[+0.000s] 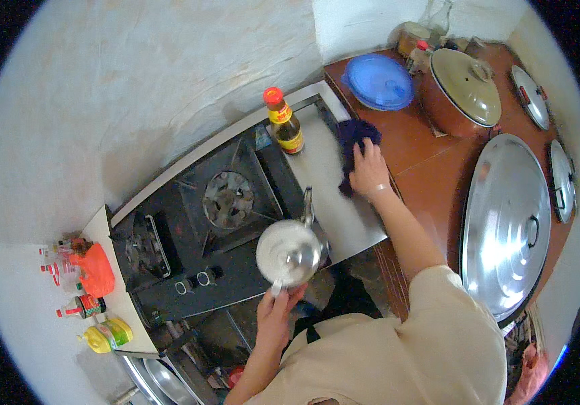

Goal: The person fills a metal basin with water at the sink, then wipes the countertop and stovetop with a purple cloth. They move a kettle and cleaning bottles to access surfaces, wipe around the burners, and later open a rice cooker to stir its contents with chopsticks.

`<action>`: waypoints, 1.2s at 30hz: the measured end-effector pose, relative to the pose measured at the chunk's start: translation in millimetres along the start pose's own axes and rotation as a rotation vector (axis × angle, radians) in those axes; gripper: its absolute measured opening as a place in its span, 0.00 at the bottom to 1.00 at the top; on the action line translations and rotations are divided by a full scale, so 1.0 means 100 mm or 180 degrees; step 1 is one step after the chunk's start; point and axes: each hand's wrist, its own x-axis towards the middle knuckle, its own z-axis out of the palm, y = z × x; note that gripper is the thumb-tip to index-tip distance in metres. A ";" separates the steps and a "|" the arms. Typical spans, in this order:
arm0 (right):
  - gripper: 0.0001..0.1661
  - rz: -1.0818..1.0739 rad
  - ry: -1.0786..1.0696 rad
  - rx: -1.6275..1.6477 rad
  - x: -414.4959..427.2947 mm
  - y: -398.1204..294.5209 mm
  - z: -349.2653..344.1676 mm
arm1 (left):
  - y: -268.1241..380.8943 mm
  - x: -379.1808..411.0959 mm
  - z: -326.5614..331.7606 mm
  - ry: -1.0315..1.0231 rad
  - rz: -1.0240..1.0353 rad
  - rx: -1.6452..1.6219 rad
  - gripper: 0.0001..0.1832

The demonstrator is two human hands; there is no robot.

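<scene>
My left hand (276, 309) grips the handle of a shiny metal kettle (287, 253) at the front of the black gas stove (178, 233). The kettle's spout points away from me, over the stove's right part. My right hand (371, 172) presses on a dark purple cloth (357, 139), its fingers resting on it. The cloth lies along the seam between the steel panel (340, 223) and the brown tiled counter (416, 187). Behind the kettle, a sauce bottle with a red cap (285, 124) stands on the steel panel, beside the burner (228, 200).
A blue lidded bowl (378, 83) and a large brown pot (452, 96) stand at the back of the counter. A big domed metal lid (508, 223) is at right. Bottles, including a yellow jug (107, 335), and a red plastic bag (95, 271) line the left ledge.
</scene>
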 end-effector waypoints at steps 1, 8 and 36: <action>0.34 0.0011 0.0051 0.0140 -0.20 0.08 -0.02 | 0.02 0.09 0.10 -0.0060 0.0097 -0.0064 0.17; 0.35 0.0551 0.0055 0.0915 -1.37 0.51 -0.12 | -0.20 1.04 0.66 -0.0445 0.0525 -0.0309 0.17; 0.30 0.0375 0.0854 0.1144 -1.45 0.61 0.03 | -0.20 0.87 -0.13 -0.1297 -0.0163 0.1391 0.15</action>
